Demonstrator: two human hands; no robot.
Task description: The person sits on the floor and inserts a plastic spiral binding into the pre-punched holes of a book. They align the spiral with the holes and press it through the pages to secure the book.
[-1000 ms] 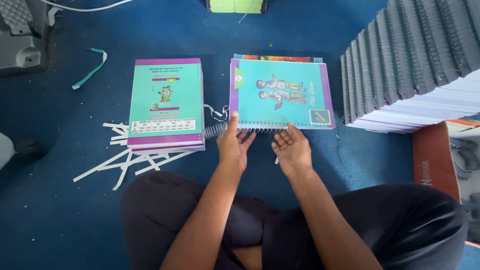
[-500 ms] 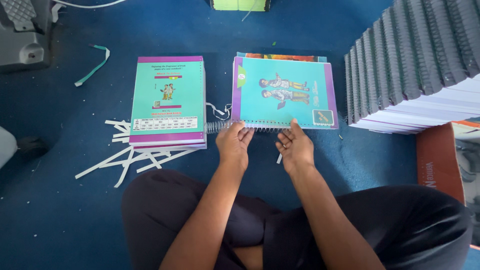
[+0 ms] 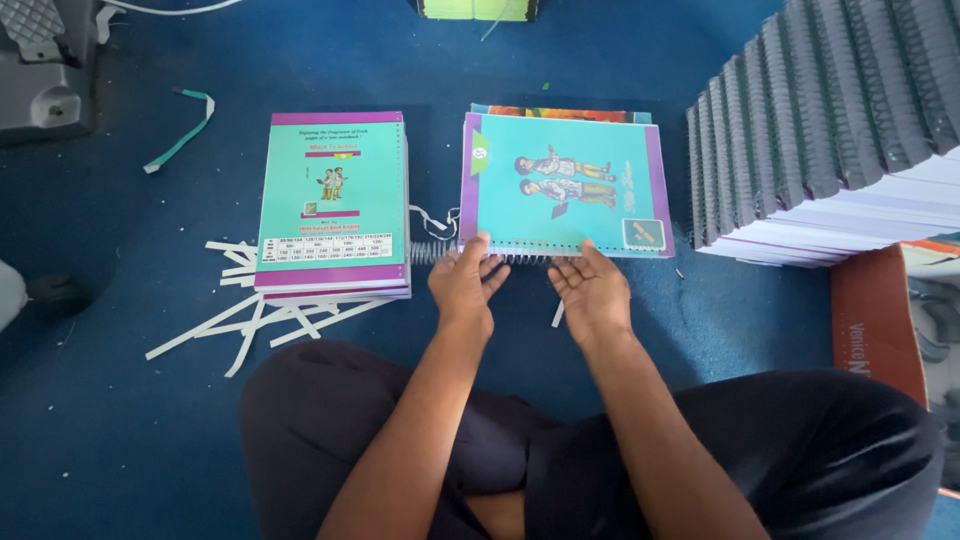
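Observation:
A teal booklet with purple edges and two drawn figures (image 3: pixel 565 185) lies on the blue floor in front of me, on top of a colourful sheet. A metal spiral coil (image 3: pixel 470 252) runs along its near edge and sticks out to the left. My left hand (image 3: pixel 463 285) has its fingers on the coil at the booklet's near left corner. My right hand (image 3: pixel 590 290) touches the coil and near edge further right. To the left lies a stack of teal and purple booklets (image 3: pixel 333 205).
A tall slanted pile of spiral-bound booklets (image 3: pixel 830 120) stands at the right. White paper strips (image 3: pixel 250 315) are scattered under and beside the left stack. A grey machine (image 3: pixel 45 70) sits at the top left, a brown cardboard box (image 3: pixel 875 320) at the right.
Both hands stay at the booklet's near edge; their fingers have shifted slightly along the coil. The booklet has not moved.

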